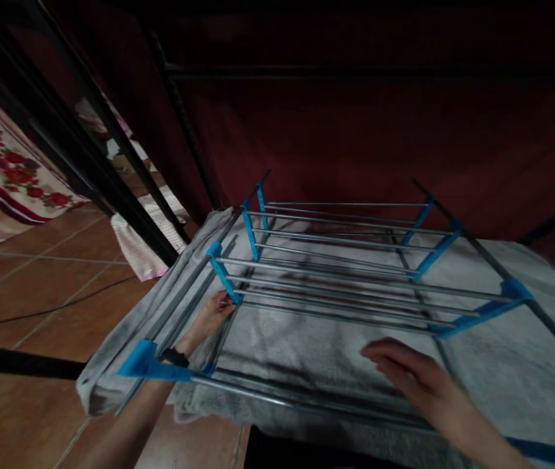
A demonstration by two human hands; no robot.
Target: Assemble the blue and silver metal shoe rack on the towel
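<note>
- Reaching in from lower left, left hand [213,314] sits under the rack's [341,260] rails, fingers [225,301] pinched together on a small reddish bit right at a blue bracket [223,279]; too dark to tell what the bit is.
- Dark band on the left wrist [174,357].
- Right hand [412,372] comes in from lower right, blurred, palm down, fingers spread and holding nothing, just over the towel [307,345]; cannot tell if it touches.
- Rack: grey metal rails with blue plastic brackets, fills the middle of the view, stretching away from the person.
- Towel: grey-white, draped across the rack beneath the upper rails, spread wide to the right, bunched and hanging off the near-left corner [96,391].
- Another blue bracket [148,365] at the near-left corner, just beside the left forearm.
- Right-side blue bracket [483,312] is well apart from both hands.
- Floor [38,286]: reddish-brown tiles at left, a thin dark cable [53,307] running across them.
- Pink-white cloth [141,247] lies on the floor beside the rack's far-left end.
- Floral fabric [8,169] with red roses at far left.
- Black poles [86,163] slant across the upper left.
- Dark red wall [380,130] behind the rack; scene is dim.
</note>
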